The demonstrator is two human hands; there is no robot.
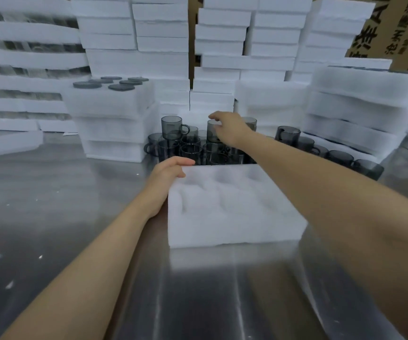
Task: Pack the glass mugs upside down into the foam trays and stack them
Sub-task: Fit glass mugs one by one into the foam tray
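Standing just behind the empty foam tray (234, 217), a cluster of smoked glass mugs (185, 149) was gathered on the steel table (75, 192). One upper mug (211, 133) was grasped by the right hand (231, 130). The tray's far left corner was gripped by the left hand (168, 171). Stacked packed trays (112, 116) were seen beyond.

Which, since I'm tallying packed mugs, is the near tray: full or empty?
Empty. The tray shows only bare white hollows, no mug in any; the left hand grips its far corner.
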